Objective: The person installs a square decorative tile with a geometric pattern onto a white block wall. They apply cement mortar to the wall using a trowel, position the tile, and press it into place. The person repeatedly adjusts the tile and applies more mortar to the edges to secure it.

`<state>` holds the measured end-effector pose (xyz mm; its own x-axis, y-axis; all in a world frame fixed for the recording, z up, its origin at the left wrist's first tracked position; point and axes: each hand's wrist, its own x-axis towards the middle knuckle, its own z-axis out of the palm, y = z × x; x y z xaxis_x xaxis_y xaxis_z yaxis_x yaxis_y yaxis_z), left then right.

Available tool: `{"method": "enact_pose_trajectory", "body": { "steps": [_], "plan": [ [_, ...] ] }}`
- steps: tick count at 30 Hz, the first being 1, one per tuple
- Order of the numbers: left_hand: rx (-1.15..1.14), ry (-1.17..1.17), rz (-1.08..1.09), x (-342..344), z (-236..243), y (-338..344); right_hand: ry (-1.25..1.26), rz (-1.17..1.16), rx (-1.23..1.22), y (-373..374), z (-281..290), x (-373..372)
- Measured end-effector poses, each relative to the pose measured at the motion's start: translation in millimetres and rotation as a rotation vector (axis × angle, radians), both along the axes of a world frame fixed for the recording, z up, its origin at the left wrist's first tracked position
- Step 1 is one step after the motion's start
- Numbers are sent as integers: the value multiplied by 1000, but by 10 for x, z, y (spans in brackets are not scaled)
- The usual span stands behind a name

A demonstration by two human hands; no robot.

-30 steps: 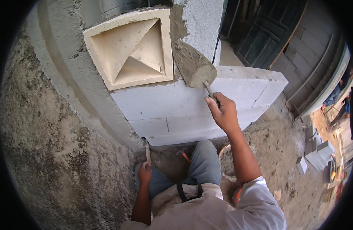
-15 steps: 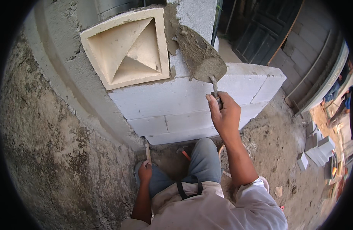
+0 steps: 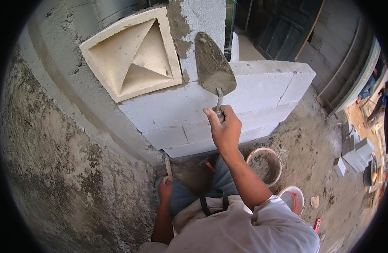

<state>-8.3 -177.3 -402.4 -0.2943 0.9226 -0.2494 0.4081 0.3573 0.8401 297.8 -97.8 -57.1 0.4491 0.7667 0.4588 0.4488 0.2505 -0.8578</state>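
R hand w/ mortar-smeared trowel beside cream block

R hand (image 3: 226,131) is closed round the handle of the trowel (image 3: 215,69), thumb up along the near side. Blade points up & slightly L, smeared grey w/ mortar, w/ a lump near the tip. It's in front of the white pillar (image 3: 206,19) & the upper edge of the white block wall (image 3: 173,109); can't tell if it touches either. Just L of the blade, apart from it, the cream block (image 3: 111,55) w/ its sunken, angled faces sits atop the wall's L end. Grey mortar (image 3: 177,27) is spread on the pillar right by that block.

L hand (image 3: 165,188), low by the knee, grips a thin pale strip (image 3: 168,165) (prob. wood, hard to say), its far end near the wall's bottom L corner.

On the ground to the R: a bucket (image 3: 280,162) w/ grey stuff inside, a 2nd bucket (image 3: 303,199) w/ reddish inner wall, & a small red item (image 3: 317,225). Farther R, loose grey blocks (image 3: 354,157) lie piled.
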Motion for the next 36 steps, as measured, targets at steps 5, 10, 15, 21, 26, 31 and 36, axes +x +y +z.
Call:
{"method": "enact_pose_trajectory", "body": {
  "steps": [5, 10, 15, 21, 26, 31, 36],
  "plan": [
    [-32, 46, -18, 69, 90, 28, -73, 65, 146, 19, -67, 92],
    [-10, 59, -5, 90, 96, 30, -143, 135, 96, 184, -43, 265],
    [-46, 45, 2, 157, 234, 52, -174, 152, 54, 236, -28, 300],
    [-30, 57, 16, 164, 187, 51, -170, 167, -34, 175, -174, 319],
    [-41, 56, 22, 111, 157, 42, -239, 65, -40, -46, -453, 342],
    [-72, 71, 30, 227, 255, 84, -129, -37, 32, -237, -233, 368],
    [-54, 89, -5, 119, 62, 74, -56, 88, 33, -86, 121, 129]
  ]
}}
